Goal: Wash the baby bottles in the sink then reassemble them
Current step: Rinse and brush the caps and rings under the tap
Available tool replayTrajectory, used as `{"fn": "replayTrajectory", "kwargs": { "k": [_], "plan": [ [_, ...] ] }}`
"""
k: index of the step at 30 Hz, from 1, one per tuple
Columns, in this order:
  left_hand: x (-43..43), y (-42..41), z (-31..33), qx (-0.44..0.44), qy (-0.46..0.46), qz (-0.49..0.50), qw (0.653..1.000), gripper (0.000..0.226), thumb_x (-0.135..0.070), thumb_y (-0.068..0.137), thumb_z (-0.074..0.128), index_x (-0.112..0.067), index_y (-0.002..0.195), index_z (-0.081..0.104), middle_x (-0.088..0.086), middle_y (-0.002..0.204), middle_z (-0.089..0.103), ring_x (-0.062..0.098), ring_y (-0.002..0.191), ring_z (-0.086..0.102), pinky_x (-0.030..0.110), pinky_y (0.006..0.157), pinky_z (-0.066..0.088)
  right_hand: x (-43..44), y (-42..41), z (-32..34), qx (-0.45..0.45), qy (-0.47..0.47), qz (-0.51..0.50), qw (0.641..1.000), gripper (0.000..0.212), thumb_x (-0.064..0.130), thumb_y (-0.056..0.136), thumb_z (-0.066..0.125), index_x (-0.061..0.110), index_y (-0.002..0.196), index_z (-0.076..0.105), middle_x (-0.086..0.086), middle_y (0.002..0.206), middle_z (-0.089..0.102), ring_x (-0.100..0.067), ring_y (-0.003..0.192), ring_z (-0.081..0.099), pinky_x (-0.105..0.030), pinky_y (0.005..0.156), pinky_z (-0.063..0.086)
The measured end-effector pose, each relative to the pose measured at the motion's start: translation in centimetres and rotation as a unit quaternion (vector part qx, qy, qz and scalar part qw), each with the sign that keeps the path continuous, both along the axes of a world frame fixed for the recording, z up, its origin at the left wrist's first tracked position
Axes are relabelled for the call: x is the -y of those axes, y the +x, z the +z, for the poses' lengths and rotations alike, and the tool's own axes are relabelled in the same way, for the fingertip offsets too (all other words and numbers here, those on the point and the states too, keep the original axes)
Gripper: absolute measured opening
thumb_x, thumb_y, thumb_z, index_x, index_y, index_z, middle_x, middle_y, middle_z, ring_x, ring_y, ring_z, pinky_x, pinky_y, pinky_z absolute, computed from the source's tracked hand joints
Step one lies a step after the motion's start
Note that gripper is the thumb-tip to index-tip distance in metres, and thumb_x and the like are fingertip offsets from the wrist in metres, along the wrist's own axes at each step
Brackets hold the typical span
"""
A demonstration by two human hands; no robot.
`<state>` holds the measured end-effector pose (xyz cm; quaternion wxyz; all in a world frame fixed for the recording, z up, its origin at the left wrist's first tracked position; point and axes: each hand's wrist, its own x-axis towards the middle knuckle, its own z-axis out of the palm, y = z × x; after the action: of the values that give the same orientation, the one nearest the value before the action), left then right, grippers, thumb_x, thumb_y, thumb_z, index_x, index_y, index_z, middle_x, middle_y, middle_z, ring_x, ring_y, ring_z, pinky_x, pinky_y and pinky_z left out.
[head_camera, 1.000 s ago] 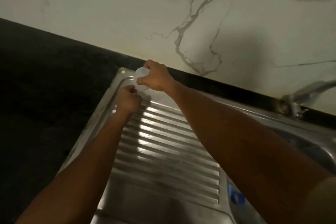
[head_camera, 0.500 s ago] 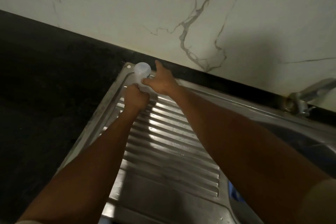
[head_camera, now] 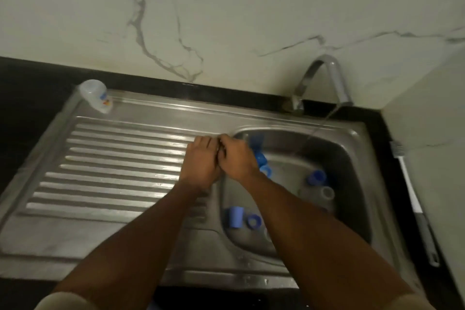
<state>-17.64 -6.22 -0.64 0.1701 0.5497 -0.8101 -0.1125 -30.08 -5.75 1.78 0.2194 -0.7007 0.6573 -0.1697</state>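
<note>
A clear baby bottle (head_camera: pixel 95 95) with a coloured print stands alone at the far left corner of the steel drainboard (head_camera: pixel 113 171). My left hand (head_camera: pixel 201 161) and my right hand (head_camera: pixel 236 158) meet knuckle to knuckle over the left rim of the sink basin (head_camera: pixel 352 158), fingers curled; whether anything lies between them is hidden. In the basin lie blue bottle parts: a piece (head_camera: pixel 260 158) just right of my right hand, a cap (head_camera: pixel 235 216), a ring (head_camera: pixel 253 221), another blue piece (head_camera: pixel 316 177) and a pale ring (head_camera: pixel 327 192).
The tap (head_camera: pixel 324 75) at the back runs a thin stream into the basin. A long bottle brush (head_camera: pixel 412 199) lies on the dark counter to the right of the sink. A marble wall rises behind and at the right.
Both hands let go of the clear bottle at the drainboard's far corner and moved right to the basin's rim. The view has swung right, and the basin and tap now show.
</note>
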Motion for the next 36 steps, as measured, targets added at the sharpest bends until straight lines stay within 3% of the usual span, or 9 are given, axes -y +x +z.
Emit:
{"fn": "replayTrajectory", "kwargs": {
  "k": [3,10,15,24,29,31,32,34,36],
  "plan": [
    [-2.2,-6.6,-0.2,0.02,0.041,-0.04,0.998,0.035,-0.018,0.069,0.051,-0.008,0.099,0.067,0.014,0.091,0.065,0.037,0.086,0.06,0.042,0.074,0.05,-3.0,-8.0,-1.6,-0.017,-0.006,-0.038,0.999,0.026,0.018,0.091,0.053,0.017,0.114,0.064,-0.015,0.102,0.071,-0.038,0.093,0.065,-0.038,0.074,0.049],
    [-6.0,-15.3,-3.7,0.115,0.23,0.012,0.966,0.043,-0.017,0.087,0.054,-0.011,0.13,0.056,0.01,0.133,0.054,0.029,0.124,0.048,0.036,0.104,0.039,-5.2,-22.3,-9.3,-0.036,0.191,-0.114,0.974,0.036,0.008,0.093,0.05,0.017,0.126,0.059,-0.008,0.127,0.063,-0.026,0.114,0.061,-0.031,0.09,0.049],
    [-7.9,-15.9,-6.2,0.129,0.301,0.055,0.943,0.042,-0.023,0.087,0.065,-0.013,0.127,0.057,0.005,0.134,0.052,0.025,0.126,0.046,0.036,0.105,0.04,-4.1,-21.6,-12.1,-0.024,0.197,0.029,0.98,0.032,0.019,0.092,0.053,0.024,0.123,0.059,-0.006,0.117,0.067,-0.026,0.104,0.064,-0.031,0.083,0.051],
    [-7.5,-15.0,-7.8,0.064,0.258,0.135,0.955,0.034,-0.016,0.095,0.055,-0.012,0.129,0.059,0.006,0.133,0.055,0.022,0.117,0.056,0.032,0.099,0.045,-0.9,-18.0,-16.5,-0.113,0.133,0.079,0.981,0.027,0.024,0.101,0.042,0.013,0.117,0.06,-0.007,0.114,0.066,-0.027,0.104,0.064,-0.027,0.075,0.048],
    [-6.8,-15.5,-7.8,0.033,0.244,0.136,0.959,0.036,-0.016,0.095,0.057,-0.014,0.131,0.059,0.003,0.133,0.057,0.019,0.124,0.051,0.03,0.104,0.043,-0.7,-18.8,-15.8,0.066,0.1,-0.044,0.992,0.01,0.021,0.093,0.061,0.012,0.088,0.064,0.0,0.101,0.06,-0.012,0.082,0.06,-0.016,0.067,0.042],
    [-6.4,-16.0,-7.6,0.018,0.239,0.13,0.962,0.035,-0.016,0.095,0.057,-0.015,0.13,0.06,0.003,0.132,0.058,0.018,0.124,0.051,0.031,0.104,0.043,0.0,-20.0,-14.6,0.268,0.161,-0.247,0.917,0.008,0.012,0.087,0.07,0.007,0.084,0.064,-0.008,0.092,0.066,-0.013,0.076,0.064,-0.021,0.067,0.052],
    [-6.2,-16.3,-7.4,0.012,0.237,0.126,0.963,0.035,-0.016,0.095,0.056,-0.014,0.129,0.061,0.004,0.131,0.058,0.019,0.123,0.051,0.032,0.104,0.043,0.2,-20.8,-13.8,0.385,0.198,-0.34,0.835,0.007,0.005,0.086,0.07,0.002,0.085,0.064,-0.013,0.09,0.068,-0.019,0.076,0.068,-0.027,0.069,0.057],
    [-5.9,-16.9,-6.8,0.004,0.238,0.118,0.964,0.034,-0.016,0.095,0.056,-0.015,0.128,0.06,0.004,0.13,0.057,0.02,0.122,0.051,0.032,0.103,0.044,0.5,-22.3,-12.5,0.481,0.217,-0.382,0.759,0.01,-0.006,0.087,0.065,-0.001,0.095,0.061,-0.017,0.092,0.067,-0.025,0.079,0.07,-0.027,0.066,0.059],
    [-5.7,-17.4,-6.7,0.0,0.239,0.097,0.966,0.032,-0.016,0.094,0.055,-0.015,0.125,0.062,0.004,0.128,0.058,0.021,0.123,0.05,0.033,0.101,0.043,0.5,-22.6,-11.1,0.441,0.212,-0.312,0.814,0.023,-0.006,0.088,0.061,0.007,0.107,0.061,-0.016,0.098,0.066,-0.022,0.08,0.067,-0.02,0.058,0.056]
  ]
}}
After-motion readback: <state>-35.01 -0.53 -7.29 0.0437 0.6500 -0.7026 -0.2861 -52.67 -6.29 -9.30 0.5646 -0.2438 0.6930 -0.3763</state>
